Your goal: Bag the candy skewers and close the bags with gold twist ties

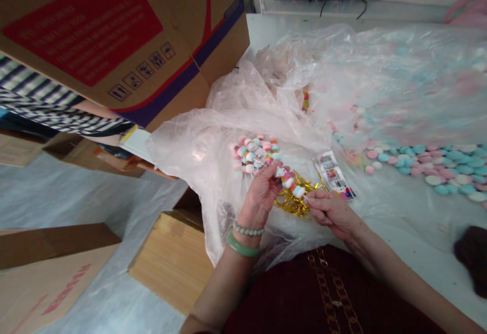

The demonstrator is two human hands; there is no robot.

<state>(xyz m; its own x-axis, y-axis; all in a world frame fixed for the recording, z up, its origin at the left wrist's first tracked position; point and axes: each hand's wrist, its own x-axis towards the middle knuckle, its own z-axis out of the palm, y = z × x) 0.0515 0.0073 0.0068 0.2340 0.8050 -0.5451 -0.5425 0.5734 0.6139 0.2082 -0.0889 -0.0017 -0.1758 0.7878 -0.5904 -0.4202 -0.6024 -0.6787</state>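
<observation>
A candy skewer (292,184) of pastel marshmallow-like pieces in pink, white and blue slants between my hands. My left hand (262,189), wearing a bead bracelet and a green bangle, is closed round its upper part. The fingers of my right hand (329,209) pinch the thin stick at its lower end. Under the skewer lies a heap of gold twist ties (294,206). Beyond my left hand is a bunch of similar candy skewers (249,155), with sticks pointing toward me. A printed plastic packet (333,175) rests just beyond my right hand.
Clear plastic sheeting (228,121) covers much of the table. Loose pastel candies (452,166) spread at the right, partly under plastic. A large cardboard box (114,34) rises at the left, near a person's striped sleeve (45,95). Another carton (175,258) stands below the table edge.
</observation>
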